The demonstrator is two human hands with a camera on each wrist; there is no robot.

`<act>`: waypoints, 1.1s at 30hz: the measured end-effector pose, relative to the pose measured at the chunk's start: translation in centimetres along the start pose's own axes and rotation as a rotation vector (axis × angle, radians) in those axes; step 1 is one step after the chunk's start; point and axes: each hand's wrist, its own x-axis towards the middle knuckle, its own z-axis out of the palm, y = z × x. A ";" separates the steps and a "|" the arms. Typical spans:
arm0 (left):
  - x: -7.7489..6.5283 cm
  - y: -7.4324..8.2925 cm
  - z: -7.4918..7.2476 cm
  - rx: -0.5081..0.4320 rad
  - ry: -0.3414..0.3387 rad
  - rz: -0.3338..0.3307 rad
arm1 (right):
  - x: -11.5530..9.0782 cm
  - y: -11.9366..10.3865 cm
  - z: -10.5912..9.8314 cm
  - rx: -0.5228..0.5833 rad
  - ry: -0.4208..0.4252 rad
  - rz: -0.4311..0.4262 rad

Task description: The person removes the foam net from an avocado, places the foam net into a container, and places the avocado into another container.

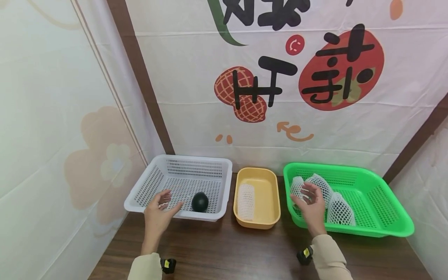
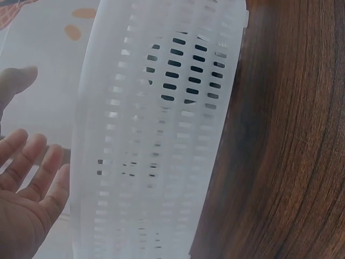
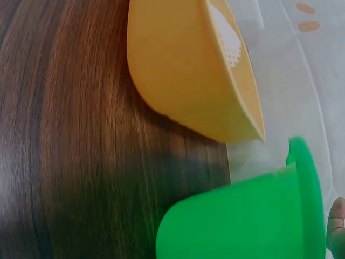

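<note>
My left hand (image 1: 159, 214) hovers at the front left of the white basket (image 1: 136, 194), thumb spread from the fingers, holding nothing. A dark, smooth round object (image 1: 200, 202) lies in that basket, right of the hand; in the left wrist view it shows dark through the slots. My right hand (image 1: 312, 206) is over the left side of the green basket (image 1: 388, 206), fingers loosely bent and thumb apart. It overlaps a white foam fruit net (image 1: 297, 186) there. Two more foam nets, one behind the hand (image 1: 322, 186) and one to its right (image 1: 340, 210), lie in the basket.
Between the baskets stands a yellow tray (image 1: 267, 198) with one flattened foam net (image 1: 246, 202) along its left side. All three containers stand on a dark wooden table (image 1: 245, 252), against a printed cloth backdrop (image 1: 189, 97).
</note>
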 end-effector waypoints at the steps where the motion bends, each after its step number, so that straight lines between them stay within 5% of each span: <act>1: 0.0 0.0 0.0 0.000 0.003 0.001 | 0.0 -0.2 -0.2 -0.005 -0.002 0.005; 8: -0.2 -0.2 -0.3 0.005 0.025 -0.012 | -0.6 -2.0 -1.0 -0.046 -0.011 -0.001; 17: -0.1 -0.8 -0.9 0.047 0.040 -0.014 | 0.4 1.2 -2.7 -0.073 0.000 -0.002; 33: -0.1 -1.4 -2.4 0.104 0.097 0.030 | 0.4 1.1 -4.9 -0.161 0.008 0.030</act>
